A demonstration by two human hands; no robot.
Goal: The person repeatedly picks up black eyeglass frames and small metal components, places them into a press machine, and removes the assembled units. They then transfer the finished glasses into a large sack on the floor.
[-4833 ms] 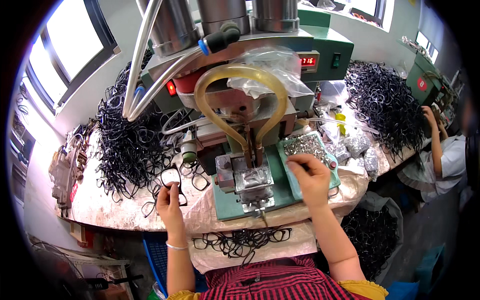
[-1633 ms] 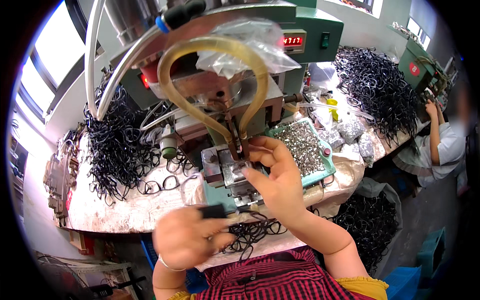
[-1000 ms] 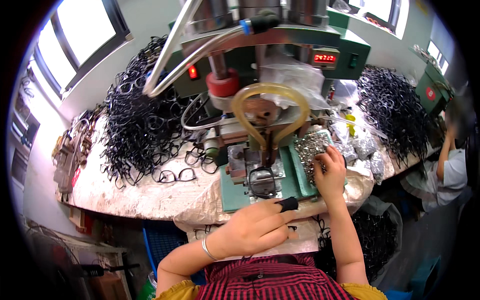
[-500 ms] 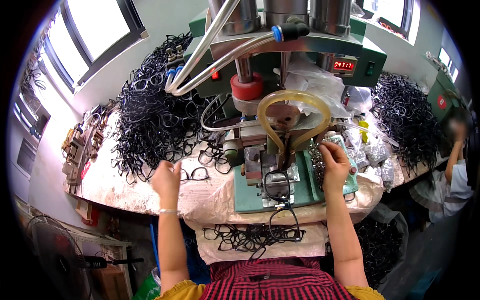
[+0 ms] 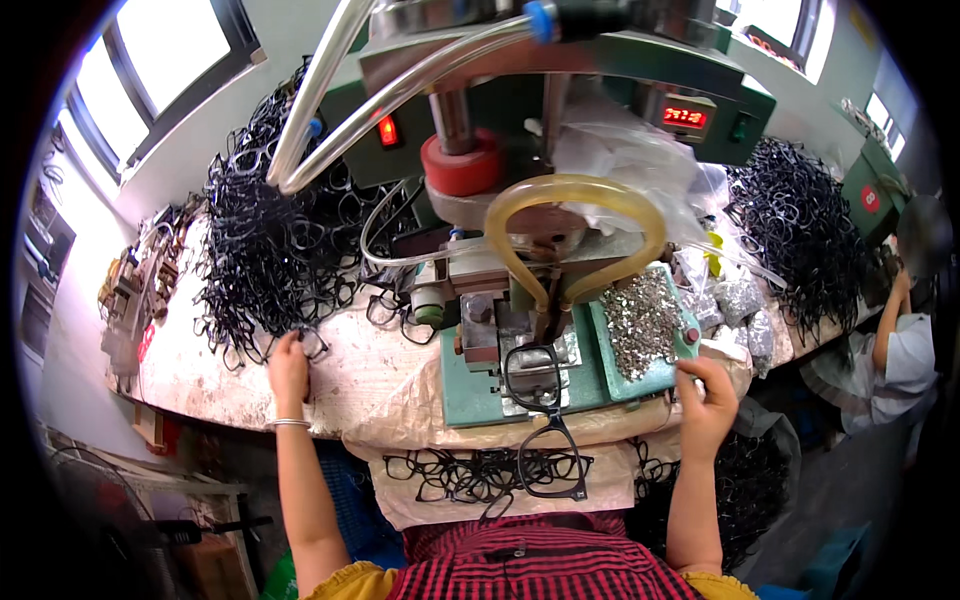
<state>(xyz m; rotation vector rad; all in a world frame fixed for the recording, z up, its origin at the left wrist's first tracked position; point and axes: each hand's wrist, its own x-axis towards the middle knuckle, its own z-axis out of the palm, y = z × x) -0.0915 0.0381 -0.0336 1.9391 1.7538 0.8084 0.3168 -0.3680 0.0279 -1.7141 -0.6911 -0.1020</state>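
Observation:
My left hand (image 5: 289,374) is closed at the near edge of a large heap of black eyeglass frames (image 5: 275,230). Its fingertips grip a single eyeglass frame (image 5: 314,346), partly hidden by the hand. My right hand (image 5: 708,398) is pinched at the near right corner of a light-green tray (image 5: 620,388) of small metal parts (image 5: 640,325); whatever is between those fingertips is too small to name. In front of me, another black eyeglass frame (image 5: 552,458) sits with one rim in the press fixture (image 5: 510,330), its other rim hanging toward me.
A green press with a red collar (image 5: 461,163) and a looped yellow hose (image 5: 575,190) stands centrally. More frames (image 5: 490,470) lie on paper before me. Bagged parts (image 5: 738,298) and another frame heap (image 5: 800,220) are to the right. A co-worker's arm (image 5: 893,325) shows far right.
My left hand has moved left to the heap, along with the eyeglass frame beside it. My right hand has drawn back from over the parts to the tray's near corner. The view has shifted.

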